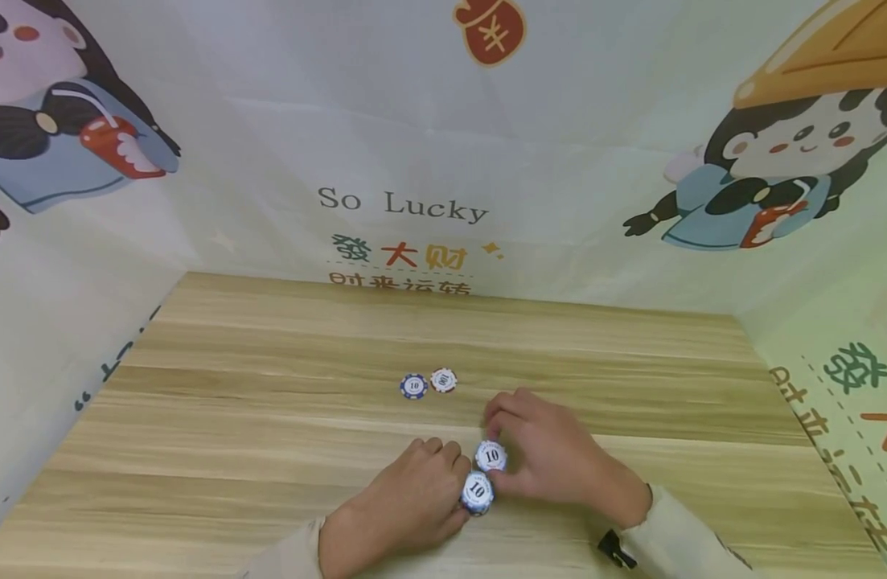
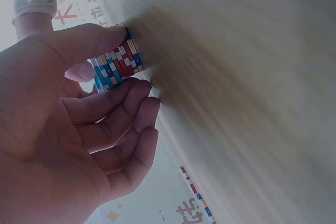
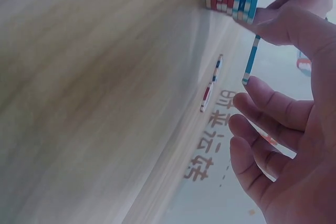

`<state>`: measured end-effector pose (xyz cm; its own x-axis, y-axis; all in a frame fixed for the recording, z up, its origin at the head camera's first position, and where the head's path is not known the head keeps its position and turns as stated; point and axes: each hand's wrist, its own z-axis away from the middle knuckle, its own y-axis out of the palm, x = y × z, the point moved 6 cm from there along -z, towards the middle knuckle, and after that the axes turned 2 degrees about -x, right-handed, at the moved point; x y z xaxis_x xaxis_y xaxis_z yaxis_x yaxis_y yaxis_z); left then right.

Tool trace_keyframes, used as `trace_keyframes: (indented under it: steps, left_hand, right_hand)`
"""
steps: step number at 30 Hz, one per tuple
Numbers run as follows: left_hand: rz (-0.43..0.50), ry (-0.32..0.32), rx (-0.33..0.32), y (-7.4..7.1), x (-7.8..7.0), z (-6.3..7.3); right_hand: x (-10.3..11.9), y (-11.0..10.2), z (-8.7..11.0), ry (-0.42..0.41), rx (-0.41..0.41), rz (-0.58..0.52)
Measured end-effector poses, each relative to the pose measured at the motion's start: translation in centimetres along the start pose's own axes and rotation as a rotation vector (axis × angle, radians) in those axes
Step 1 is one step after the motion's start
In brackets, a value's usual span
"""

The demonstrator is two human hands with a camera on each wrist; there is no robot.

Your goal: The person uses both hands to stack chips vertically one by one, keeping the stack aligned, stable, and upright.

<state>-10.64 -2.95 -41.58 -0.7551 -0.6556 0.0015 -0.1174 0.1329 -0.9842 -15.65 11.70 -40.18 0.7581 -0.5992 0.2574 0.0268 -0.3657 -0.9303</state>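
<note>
My left hand [image 1: 412,492] grips a stack of poker chips [image 2: 116,62] upright on the table, thumb on one side and index finger on the other. Blue and red edges alternate down the stack, and its top chip reads 10. Just beyond it, my right hand [image 1: 555,450] pinches a single light-blue poker chip [image 3: 252,60] between thumb and index finger. That chip also reads 10 and is held above table height, its near edge close to the stack's top. The other right fingers are loosely bent.
Farther back on the wooden table [image 1: 269,354], a dark blue chip [image 1: 414,387] marked 10 lies flat beside a red-edged chip [image 1: 444,380] marked 100. A printed cloth backdrop [image 1: 414,137] stands along the table's back and sides.
</note>
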Motion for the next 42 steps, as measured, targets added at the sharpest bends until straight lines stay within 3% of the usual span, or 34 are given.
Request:
trace_keyframes:
  steps: [9, 22, 42]
  left_hand:
    - [-0.002, -0.025, 0.032, 0.0, 0.3, 0.1]
    - [0.014, -0.029, -0.011, 0.1, 0.6, 0.4]
    - [0.002, -0.046, 0.026, 0.2, 0.8, 0.7]
  right_hand:
    - [1.4, 0.0, 0.4, -0.043, 0.008, 0.018]
    - [2.5, 0.3, 0.8, -0.078, -0.011, -0.006]
    - [3.1, 0.7, 0.9, -0.101, -0.016, -0.020]
